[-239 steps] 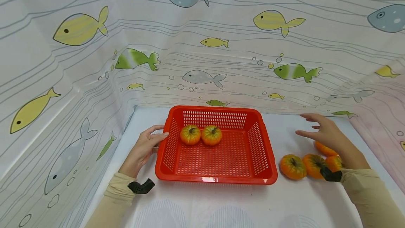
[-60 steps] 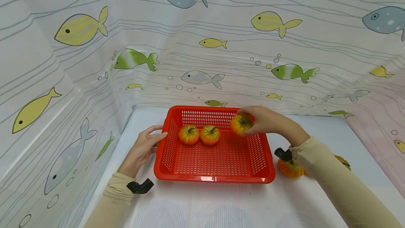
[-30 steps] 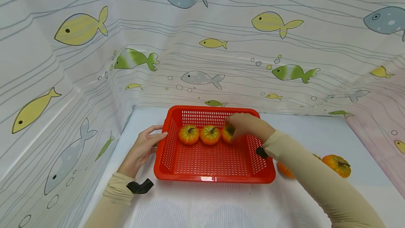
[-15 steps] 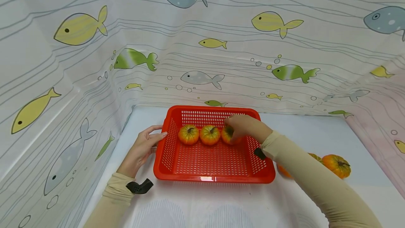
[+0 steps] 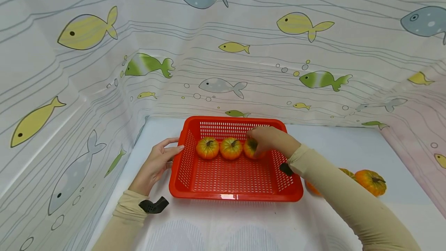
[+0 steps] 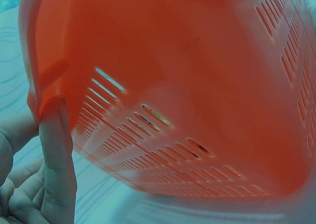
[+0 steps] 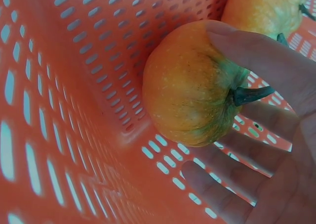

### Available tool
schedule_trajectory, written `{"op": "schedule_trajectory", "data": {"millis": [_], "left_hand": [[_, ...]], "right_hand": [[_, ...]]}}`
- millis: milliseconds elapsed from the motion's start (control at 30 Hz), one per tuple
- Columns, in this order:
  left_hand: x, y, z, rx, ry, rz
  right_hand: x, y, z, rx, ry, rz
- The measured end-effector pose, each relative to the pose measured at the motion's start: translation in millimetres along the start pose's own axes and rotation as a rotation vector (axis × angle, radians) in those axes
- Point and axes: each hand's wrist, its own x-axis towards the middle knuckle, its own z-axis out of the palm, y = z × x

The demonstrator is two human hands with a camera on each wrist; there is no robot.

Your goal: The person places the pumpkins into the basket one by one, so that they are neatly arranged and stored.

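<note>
Your right hand [image 5: 270,140] grips a pumpkin [image 7: 190,83] inside the basket [image 5: 237,195]; your left hand [image 5: 156,162], fingers relaxed, touches its wall.

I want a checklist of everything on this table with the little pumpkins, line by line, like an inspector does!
Surface: white table, covered with a pale sheet.
Job's things: red basket holds three small pumpkins in a row near its far wall; the third pumpkin sits on the basket floor. More pumpkins on the table, right of the basket, partly hidden by the sleeve.
Clutter: nothing seen.
Hands: left hand rests on the basket's left rim, thumb on the edge. Right hand has fingers on the third pumpkin, thumb over its top.
Cables: nothing seen; a black camera mount on each wrist.
Surroundings: fish-print curtain on three sides.
</note>
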Motion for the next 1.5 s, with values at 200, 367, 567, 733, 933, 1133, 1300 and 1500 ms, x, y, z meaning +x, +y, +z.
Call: {"op": "schedule_trajectory", "data": {"millis": [200, 367, 567, 733, 933, 1133, 1300, 1500], "left_hand": [[0.0, -0.1, 0.0, 0.001, 0.000, -0.001], [0.8, -0.3, 0.0, -0.002, -0.007, 0.005], [1.2, -0.5, -0.1, -0.001, -0.010, 0.009], [0.8, -0.5, -0.3, -0.001, -0.012, 0.012], [0.1, -0.8, -1.0, 0.000, -0.016, 0.016], [0.8, -1.5, -0.8, -0.005, -0.017, 0.019], [1.0, -1.5, -0.6, -0.003, -0.015, 0.019], [0.3, -1.0, -0.8, -0.004, -0.011, 0.003]], "right_hand": [[-1.6, 0, -2, 0.039, -0.004, 0.011], [-5.0, 1, -5, 0.085, -0.007, 0.024], [-10.3, 4, -6, 0.129, 0.007, 0.018], [-14.5, 5, -9, 0.171, 0.017, 0.025], [-22.2, 8, -15, 0.176, 0.038, 0.001], [-29.6, 13, -19, 0.178, 0.078, -0.051], [-36.6, 16, -22, 0.185, 0.104, -0.078], [-47.4, 20, -22, 0.175, 0.127, -0.088]]}}
